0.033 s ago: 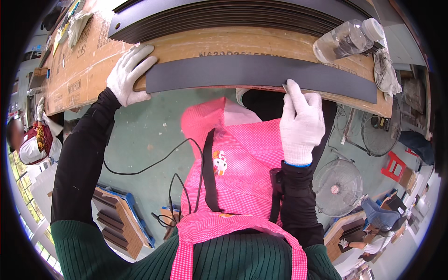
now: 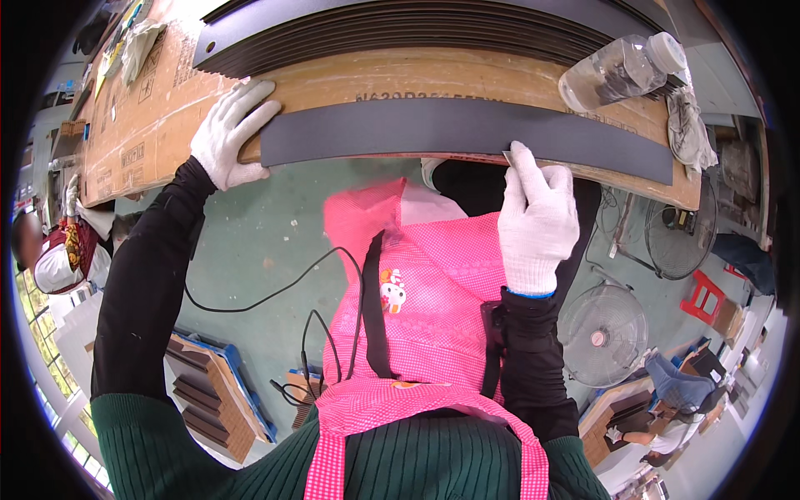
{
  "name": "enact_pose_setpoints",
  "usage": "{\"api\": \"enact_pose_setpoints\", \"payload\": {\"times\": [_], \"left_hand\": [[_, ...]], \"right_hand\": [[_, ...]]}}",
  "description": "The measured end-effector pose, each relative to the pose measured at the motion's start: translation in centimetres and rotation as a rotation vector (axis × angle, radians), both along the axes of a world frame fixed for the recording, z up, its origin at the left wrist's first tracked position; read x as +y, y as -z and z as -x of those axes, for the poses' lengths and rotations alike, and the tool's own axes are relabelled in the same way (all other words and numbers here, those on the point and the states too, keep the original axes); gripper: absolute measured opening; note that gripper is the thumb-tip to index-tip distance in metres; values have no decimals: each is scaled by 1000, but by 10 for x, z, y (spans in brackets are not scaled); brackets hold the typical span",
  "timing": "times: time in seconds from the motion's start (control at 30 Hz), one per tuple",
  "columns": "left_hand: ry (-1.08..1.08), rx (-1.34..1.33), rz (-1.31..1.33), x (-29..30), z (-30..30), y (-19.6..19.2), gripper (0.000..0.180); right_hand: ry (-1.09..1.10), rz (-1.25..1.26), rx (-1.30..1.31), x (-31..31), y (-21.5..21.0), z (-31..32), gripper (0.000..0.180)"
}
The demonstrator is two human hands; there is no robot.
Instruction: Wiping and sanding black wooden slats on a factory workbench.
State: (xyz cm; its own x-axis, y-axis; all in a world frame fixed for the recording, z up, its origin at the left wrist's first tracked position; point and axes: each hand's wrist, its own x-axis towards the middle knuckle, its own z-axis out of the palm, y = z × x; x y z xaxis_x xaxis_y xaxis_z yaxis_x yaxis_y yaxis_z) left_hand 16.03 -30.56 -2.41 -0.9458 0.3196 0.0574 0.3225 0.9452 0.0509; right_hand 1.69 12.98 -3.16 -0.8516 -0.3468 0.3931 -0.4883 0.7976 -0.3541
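Note:
A long dark grey flat strip (image 2: 400,129) lies along the near edge of the cardboard-covered table. At its left end rests my left hand (image 2: 229,137), white-gloved, fingers spread over the cardboard and against the strip's end, the thumb low by the table edge. My right hand (image 2: 539,221), also gloved, is closed in a pinch at the strip's near edge, right of the middle. A small thin greyish piece (image 2: 507,156) pokes out from its fingertips against that edge; its kind is too small to make out.
Behind the strip stands a stack of similar dark strips (image 2: 400,42). A clear plastic bottle (image 2: 612,73) lies at the right, beside a crumpled whitish cloth (image 2: 690,133). A black cable (image 2: 275,287) hangs before my pink apron. A floor fan (image 2: 604,333) stands lower right. Other people work at both sides.
My right hand has shifted very slightly to the left along the strip's near edge. The strip and my left hand stay where they were.

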Motion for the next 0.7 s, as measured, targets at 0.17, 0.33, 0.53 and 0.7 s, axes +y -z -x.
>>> {"api": "enact_pose_setpoints", "payload": {"times": [0.17, 0.33, 0.53, 0.7], "left_hand": [[-7, -1, -5, 1, -2, -2, 102], [-4, 5, -2, 0, -2, -1, 104], [-14, 13, -2, 1, -2, 0, 108], [-31, 2, -12, 3, -2, -1, 104]], "right_hand": [[17, 2, -64, 6, 0, 2, 32], [-4, 24, -64, 2, 0, -2, 34], [7, 8, -53, 3, 1, -1, 35], [9, -11, -70, 6, 0, 0, 36]]}}
